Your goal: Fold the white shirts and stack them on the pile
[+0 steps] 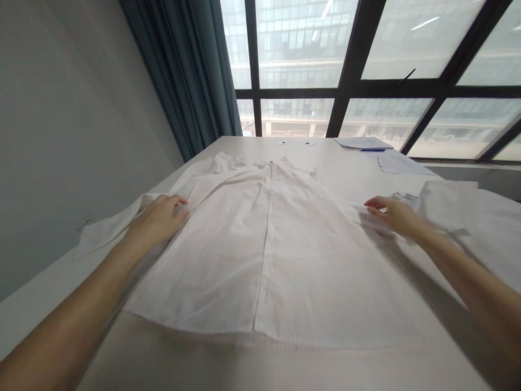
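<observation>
A white button-front shirt [228,244] lies spread on the white table, its hem toward me and its collar [223,163] at the far end. The front placket runs down the middle. My left hand [161,216] rests by the shirt's left side, beside the sleeve [106,224] that stretches out to the left; its thumb and fingers are apart. At the opposite side, my right hand [391,215] is over the bunched right sleeve [380,224], fingers curved and slightly parted. Whether its fingertips touch the cloth is hard to make out.
More white cloth [484,228] lies at the right edge of the table [325,374]. Papers [402,163] and a blue pen [372,150] are at the far right. Beyond stand a blue curtain [191,70] and dark-framed windows [299,93]; a grey wall [73,130] borders the left.
</observation>
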Action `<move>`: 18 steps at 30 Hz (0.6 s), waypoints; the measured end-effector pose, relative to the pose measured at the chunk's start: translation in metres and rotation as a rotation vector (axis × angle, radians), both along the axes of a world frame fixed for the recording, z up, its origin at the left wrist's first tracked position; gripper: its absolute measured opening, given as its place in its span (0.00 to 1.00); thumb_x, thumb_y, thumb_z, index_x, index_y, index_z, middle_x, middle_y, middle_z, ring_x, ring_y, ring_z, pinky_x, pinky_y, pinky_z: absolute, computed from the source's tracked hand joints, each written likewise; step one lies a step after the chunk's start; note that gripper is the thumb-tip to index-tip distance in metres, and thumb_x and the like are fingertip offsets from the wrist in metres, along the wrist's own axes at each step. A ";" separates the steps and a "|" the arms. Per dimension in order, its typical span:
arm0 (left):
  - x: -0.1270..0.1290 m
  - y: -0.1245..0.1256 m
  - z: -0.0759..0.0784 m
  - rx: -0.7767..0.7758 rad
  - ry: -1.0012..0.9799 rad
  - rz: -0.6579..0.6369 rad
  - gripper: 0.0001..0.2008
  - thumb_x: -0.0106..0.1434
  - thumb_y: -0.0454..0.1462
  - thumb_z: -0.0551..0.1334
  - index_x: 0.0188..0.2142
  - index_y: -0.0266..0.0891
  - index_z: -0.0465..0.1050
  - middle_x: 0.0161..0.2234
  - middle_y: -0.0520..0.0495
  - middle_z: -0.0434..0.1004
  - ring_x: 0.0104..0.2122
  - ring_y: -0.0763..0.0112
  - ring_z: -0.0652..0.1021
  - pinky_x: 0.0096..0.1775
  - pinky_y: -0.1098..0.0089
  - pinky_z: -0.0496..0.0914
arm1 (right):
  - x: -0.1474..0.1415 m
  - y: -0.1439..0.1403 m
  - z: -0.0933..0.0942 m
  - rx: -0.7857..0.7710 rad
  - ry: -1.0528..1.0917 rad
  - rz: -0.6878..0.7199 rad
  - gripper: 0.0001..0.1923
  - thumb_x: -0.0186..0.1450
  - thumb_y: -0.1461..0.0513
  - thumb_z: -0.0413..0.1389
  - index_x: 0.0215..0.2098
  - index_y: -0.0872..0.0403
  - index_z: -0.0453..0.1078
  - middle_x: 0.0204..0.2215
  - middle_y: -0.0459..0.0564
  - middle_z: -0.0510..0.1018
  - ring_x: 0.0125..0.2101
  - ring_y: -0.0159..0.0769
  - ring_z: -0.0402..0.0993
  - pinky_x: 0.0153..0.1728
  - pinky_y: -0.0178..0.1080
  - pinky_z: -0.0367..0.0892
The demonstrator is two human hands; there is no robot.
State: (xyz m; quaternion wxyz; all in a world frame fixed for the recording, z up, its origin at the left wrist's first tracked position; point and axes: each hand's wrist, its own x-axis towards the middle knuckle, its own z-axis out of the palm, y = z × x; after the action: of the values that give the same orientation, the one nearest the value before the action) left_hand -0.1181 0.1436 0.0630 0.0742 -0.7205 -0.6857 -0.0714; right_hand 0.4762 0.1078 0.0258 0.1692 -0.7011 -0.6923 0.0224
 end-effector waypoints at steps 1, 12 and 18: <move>0.005 0.007 0.001 0.034 0.043 0.015 0.25 0.62 0.47 0.53 0.55 0.37 0.66 0.51 0.36 0.69 0.52 0.53 0.71 0.53 0.58 0.64 | 0.001 0.009 -0.004 0.020 -0.050 -0.030 0.16 0.64 0.54 0.51 0.43 0.55 0.72 0.40 0.58 0.79 0.38 0.45 0.75 0.38 0.42 0.66; 0.017 0.073 0.005 -0.063 -0.013 0.183 0.22 0.69 0.41 0.49 0.58 0.30 0.60 0.50 0.33 0.74 0.48 0.54 0.76 0.46 0.62 0.68 | 0.010 0.035 -0.013 0.039 -0.229 -0.158 0.11 0.64 0.54 0.54 0.29 0.52 0.71 0.28 0.55 0.79 0.29 0.45 0.73 0.35 0.44 0.60; -0.004 0.094 0.028 0.018 -0.081 0.231 0.19 0.69 0.40 0.49 0.55 0.33 0.66 0.50 0.38 0.74 0.47 0.58 0.74 0.47 0.63 0.67 | 0.054 0.014 0.011 0.164 -0.341 -0.333 0.10 0.66 0.62 0.48 0.30 0.53 0.69 0.31 0.62 0.75 0.33 0.52 0.73 0.36 0.50 0.60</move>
State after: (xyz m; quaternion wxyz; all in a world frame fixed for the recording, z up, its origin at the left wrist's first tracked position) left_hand -0.1219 0.2379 0.0913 0.0607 -0.6326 -0.7658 -0.0978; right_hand 0.5305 0.1223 0.0372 0.1074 -0.7830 -0.5855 -0.1805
